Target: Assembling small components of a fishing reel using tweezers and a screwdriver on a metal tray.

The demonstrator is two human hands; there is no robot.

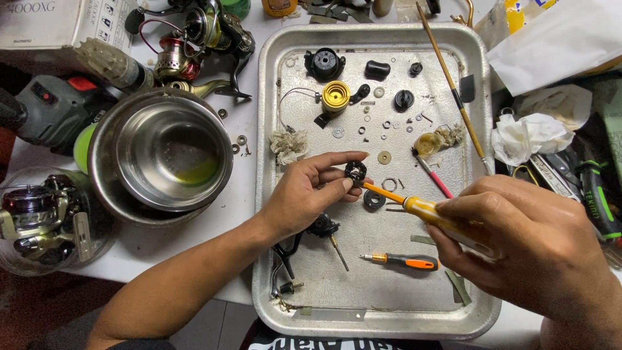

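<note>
Centre frame: my left hand (304,194) fingers pinch a small black ring part (355,171); my right hand (518,240) fingers grip a yellow screwdriver (414,207). Metal tray (272,129) holds loose reel parts; steel bowl (162,155), left, holds yellowish liquid.

bench (249,123) is a proper mess. big steel bowl (162,155) sits left of the metal tray (479,304), with a yellowish puddle in the bottom. behind it, a couple of spinning reels (194,39) and a white box (58,23). far left there's a power drill (45,110) and another reel in a clear tub (39,220). on the tray: a gold spool (335,97), black knobs, loose washers, a small orange-handled screwdriver (405,260) and a long brush (453,91). crumpled tissue (528,133) lies off to the right.
</note>
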